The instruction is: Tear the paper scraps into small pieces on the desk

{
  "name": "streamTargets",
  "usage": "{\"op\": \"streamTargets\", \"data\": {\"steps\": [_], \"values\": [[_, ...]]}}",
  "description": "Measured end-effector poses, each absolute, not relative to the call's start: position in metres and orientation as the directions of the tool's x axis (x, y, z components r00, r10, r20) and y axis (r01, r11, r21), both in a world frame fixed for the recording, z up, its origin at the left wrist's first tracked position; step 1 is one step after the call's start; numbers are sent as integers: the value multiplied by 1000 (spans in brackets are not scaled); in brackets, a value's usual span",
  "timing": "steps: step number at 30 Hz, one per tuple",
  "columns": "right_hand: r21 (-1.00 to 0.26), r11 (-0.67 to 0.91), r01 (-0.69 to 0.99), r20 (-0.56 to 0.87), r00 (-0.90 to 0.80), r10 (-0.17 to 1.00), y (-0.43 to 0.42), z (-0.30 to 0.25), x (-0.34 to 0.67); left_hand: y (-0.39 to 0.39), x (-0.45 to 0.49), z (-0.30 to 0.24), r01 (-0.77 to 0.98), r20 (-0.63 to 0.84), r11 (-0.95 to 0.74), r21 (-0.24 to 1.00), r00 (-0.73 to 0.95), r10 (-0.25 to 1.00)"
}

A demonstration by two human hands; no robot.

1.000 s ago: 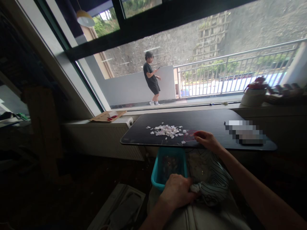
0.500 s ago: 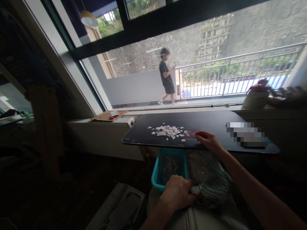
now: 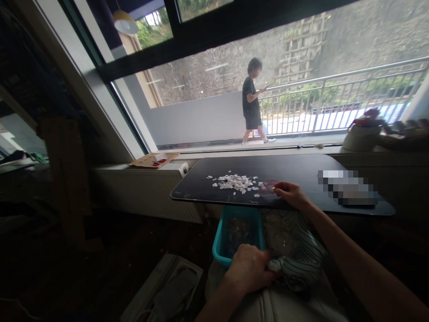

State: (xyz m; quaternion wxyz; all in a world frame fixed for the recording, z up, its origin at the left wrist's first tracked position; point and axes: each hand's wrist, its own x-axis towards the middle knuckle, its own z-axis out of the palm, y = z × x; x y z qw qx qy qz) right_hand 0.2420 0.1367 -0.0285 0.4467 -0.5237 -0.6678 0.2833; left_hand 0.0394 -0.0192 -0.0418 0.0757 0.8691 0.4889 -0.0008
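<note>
My right hand (image 3: 291,194) is over the front edge of the dark table, its thumb and fingers pinched together at the end of a thin, see-through pink pouch (image 3: 267,188). Just left of the pouch lies a loose heap of small white paper slips (image 3: 235,182), some scattered around it. Lower down, my left hand (image 3: 250,267) is closed on the gathered edge of a plastic bag with dark wavy lines (image 3: 301,266). The bag's contents look pale and blurred. Beside it a turquoise basket (image 3: 220,239) holds small clear-wrapped items that I cannot make out.
The dark table (image 3: 284,167) stands below a window. A blurred-out object (image 3: 348,188) lies on its right. Left of it, cardboard with red-handled scissors (image 3: 159,162) rests above a radiator (image 3: 147,192). A pale bag (image 3: 362,135) sits on the sill. Outside, a person (image 3: 252,100) walks.
Both hands keep nearly the same place and grip. The pink pouch looks slightly more spread out beside the paper slips. Outside the window, the person has walked to the right.
</note>
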Motion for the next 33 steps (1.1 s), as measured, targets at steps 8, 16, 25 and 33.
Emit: {"op": "streamTargets", "data": {"steps": [8,16,25,33], "values": [[-793,219,569,290,36,956,132,-17,266,-20,39,-45,845,-69,-517,139,529,846],[-767,223,602,247,-44,968,126,-6,277,-19,39,-48,844,-52,-519,135,529,847],[-721,369,586,306,-208,929,140,-17,247,-19,38,-49,836,-50,-534,126,543,838],[-676,360,643,325,-178,929,148,-19,243,-18,38,-50,835,-53,-536,123,545,837]]}}
